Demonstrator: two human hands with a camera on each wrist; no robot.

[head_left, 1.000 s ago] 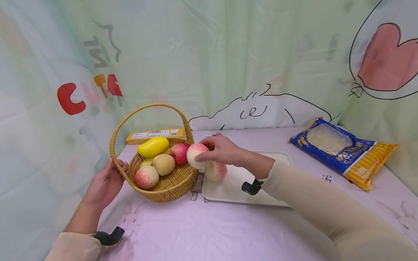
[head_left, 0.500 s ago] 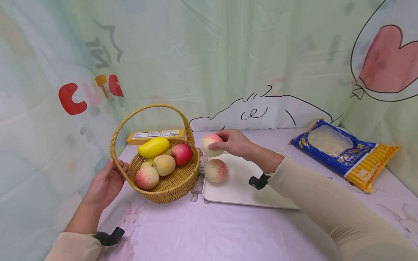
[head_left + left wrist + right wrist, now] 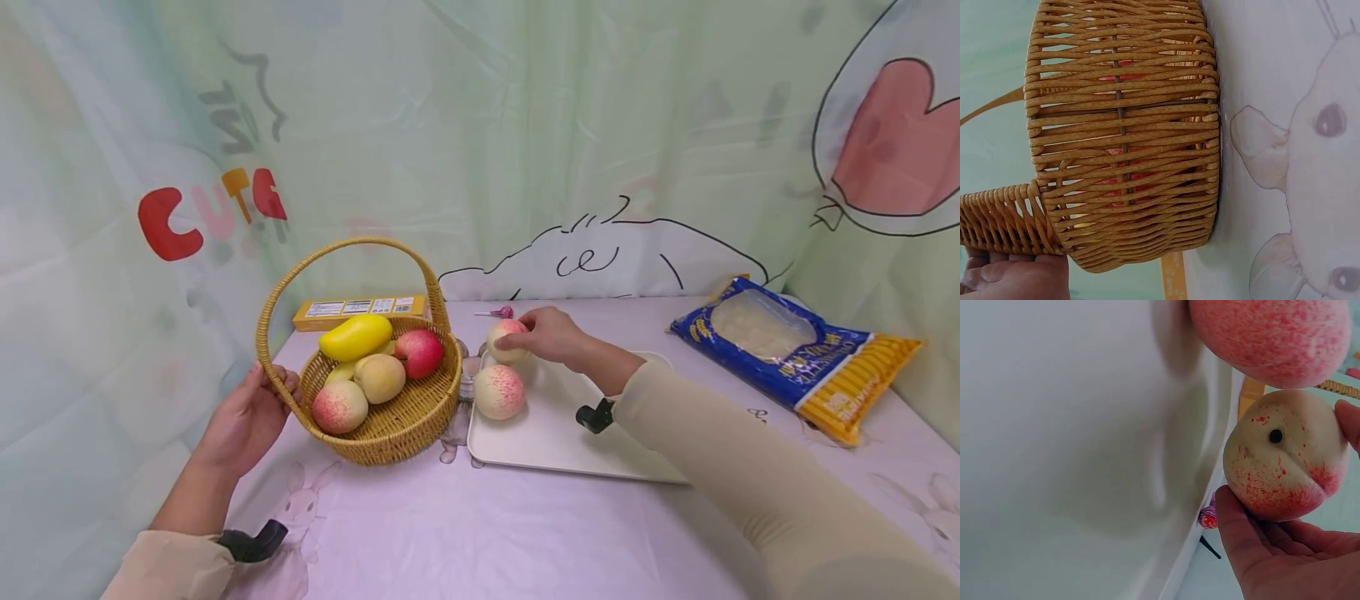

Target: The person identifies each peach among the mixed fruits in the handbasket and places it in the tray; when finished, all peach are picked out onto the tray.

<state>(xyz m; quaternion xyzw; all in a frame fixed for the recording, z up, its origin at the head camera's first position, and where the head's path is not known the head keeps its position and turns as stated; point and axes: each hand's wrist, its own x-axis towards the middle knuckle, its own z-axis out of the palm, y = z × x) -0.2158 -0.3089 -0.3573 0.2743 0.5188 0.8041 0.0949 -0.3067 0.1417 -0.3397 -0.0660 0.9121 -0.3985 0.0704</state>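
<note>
Hands (image 3: pixel 247 419) (image 3: pixel 557 336) hold peach (image 3: pixel 1282 465) and, seemingly, basket handle (image 3: pixel 263 333)

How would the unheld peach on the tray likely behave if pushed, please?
The unheld peach would probably roll, being rounded on a smooth tray, whose raised rim might stop it. It may be artificial and light: the similar peach in the right hand shows a black spot.
</note>
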